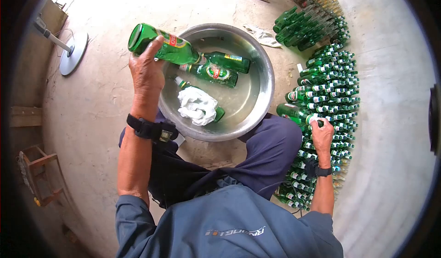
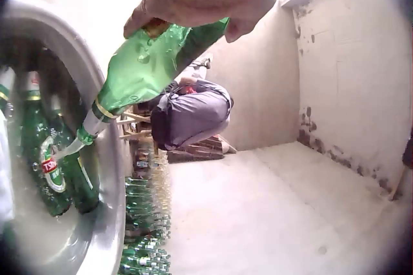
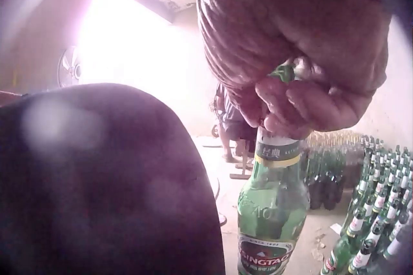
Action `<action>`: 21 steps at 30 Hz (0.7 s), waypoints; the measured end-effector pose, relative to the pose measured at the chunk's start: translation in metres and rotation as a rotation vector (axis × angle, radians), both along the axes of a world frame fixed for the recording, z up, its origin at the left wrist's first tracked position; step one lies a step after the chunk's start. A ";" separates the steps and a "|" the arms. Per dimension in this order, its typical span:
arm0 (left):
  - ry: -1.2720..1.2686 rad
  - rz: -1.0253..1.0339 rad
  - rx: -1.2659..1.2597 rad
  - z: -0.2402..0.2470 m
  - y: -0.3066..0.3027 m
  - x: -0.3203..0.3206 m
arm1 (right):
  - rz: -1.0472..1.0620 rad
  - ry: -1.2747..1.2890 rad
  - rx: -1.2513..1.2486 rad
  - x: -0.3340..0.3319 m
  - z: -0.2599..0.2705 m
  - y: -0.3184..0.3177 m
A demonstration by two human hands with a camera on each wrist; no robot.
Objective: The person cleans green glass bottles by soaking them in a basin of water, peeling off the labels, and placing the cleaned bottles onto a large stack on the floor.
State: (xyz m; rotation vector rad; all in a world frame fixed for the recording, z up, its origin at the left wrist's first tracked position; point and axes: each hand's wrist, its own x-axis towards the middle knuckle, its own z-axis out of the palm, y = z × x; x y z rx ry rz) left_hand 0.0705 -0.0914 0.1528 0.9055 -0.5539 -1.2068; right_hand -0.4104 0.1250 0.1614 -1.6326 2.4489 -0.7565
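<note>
My left hand (image 1: 148, 69) grips a green beer bottle (image 1: 177, 51) round its body and tilts it neck-down over a metal basin (image 1: 270, 76). A pale streak shows at that bottle's mouth in the left wrist view. In the basin's cloudy water lie green bottles, two of them side by side (image 1: 216, 75), and another is partly covered by a white cloth (image 1: 197, 105). On the right, my right hand (image 1: 323, 136) holds a second green beer bottle (image 3: 272, 207) by the neck, its fingers curled round the top. This bottle hangs upright beside my knee.
Rows of green bottles (image 1: 335, 92) stand along the wall on the right, with more bottles (image 1: 298, 25) behind them. A fan stand (image 1: 73, 53) and a wooden frame (image 1: 41, 161) are at the left. Another person (image 2: 193, 110) sits farther off.
</note>
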 end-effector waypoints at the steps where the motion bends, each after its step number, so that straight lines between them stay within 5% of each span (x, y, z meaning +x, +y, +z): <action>1: 0.026 0.009 0.018 -0.003 -0.001 0.005 | 0.014 0.032 -0.007 0.002 0.006 -0.005; 14: 0.068 0.081 0.028 -0.006 0.004 0.029 | 0.119 0.037 -0.061 0.055 0.101 -0.084; 21: 0.112 0.094 0.020 -0.004 0.004 0.026 | 0.302 0.077 -0.184 0.096 0.083 -0.150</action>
